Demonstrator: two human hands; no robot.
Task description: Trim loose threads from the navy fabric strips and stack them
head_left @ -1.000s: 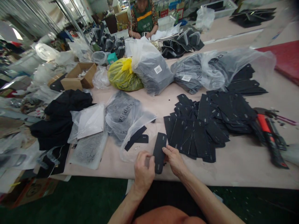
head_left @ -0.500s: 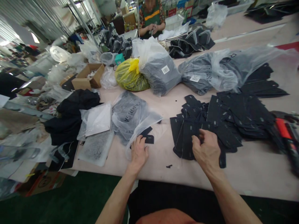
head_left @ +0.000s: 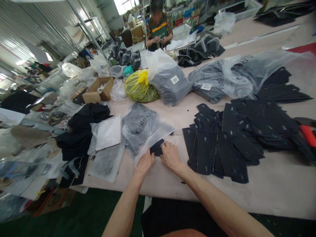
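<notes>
Head view: both hands low at table [head_left: 271,197] edge, side by side. Left hand [head_left: 145,163] flat, fingers loosely spread, pressing on mouth of clear bag [head_left: 158,136]. Right hand [head_left: 170,157] just beside, fingers curled down onto small black piece [head_left: 157,148] lying half under the bag's flap; whether pinched or merely touched, cannot tell. Right of the hands, near: wide fanned pile of black strips [head_left: 222,148], nothing between it and right hand. Behind the bag, a fuller bag printed with letters [head_left: 138,123]. Left of it, white packet [head_left: 106,133], grey mesh pouch [head_left: 105,163], heap of black cloth [head_left: 81,131]. Farther back: yellow bag [head_left: 139,87], grey bundle with label [head_left: 168,82], another wrapped bundle [head_left: 209,84], open carton [head_left: 98,89], teal box [head_left: 128,70]. Far right edge: red-handled tool [head_left: 308,135], partly cut off. Far end of table: another person in green apron [head_left: 158,29], hands together on something small, too far to tell what.
</notes>
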